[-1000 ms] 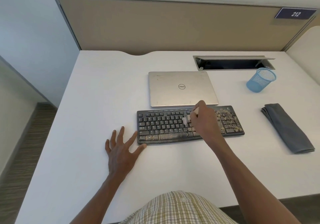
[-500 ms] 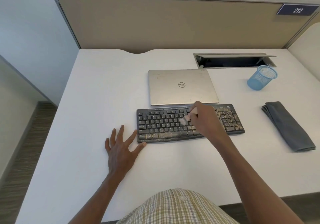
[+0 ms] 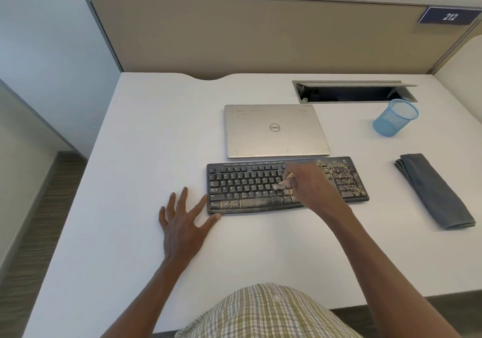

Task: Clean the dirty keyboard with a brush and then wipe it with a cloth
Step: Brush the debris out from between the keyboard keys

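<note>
A black keyboard point(image 3: 247, 186) lies on the white desk point(image 3: 156, 134), with tan crumbs along its bottom row and over its right keypad. My right hand point(image 3: 310, 183) is over the keyboard's right half and grips a small brush point(image 3: 283, 185) with pale bristles that touch the keys near the middle. My left hand point(image 3: 182, 220) lies flat on the desk with fingers spread, its thumb and forefinger against the keyboard's front left corner. A folded grey cloth point(image 3: 435, 191) lies on the desk to the right, apart from both hands.
A closed silver laptop point(image 3: 276, 131) sits just behind the keyboard. A blue mesh cup point(image 3: 395, 118) stands at the back right, in front of an open cable hatch point(image 3: 352, 92). A beige partition point(image 3: 260, 35) closes the desk's far side.
The brush has swept a little to the left and toward me across the keys. My left hand has stayed where it was.
</note>
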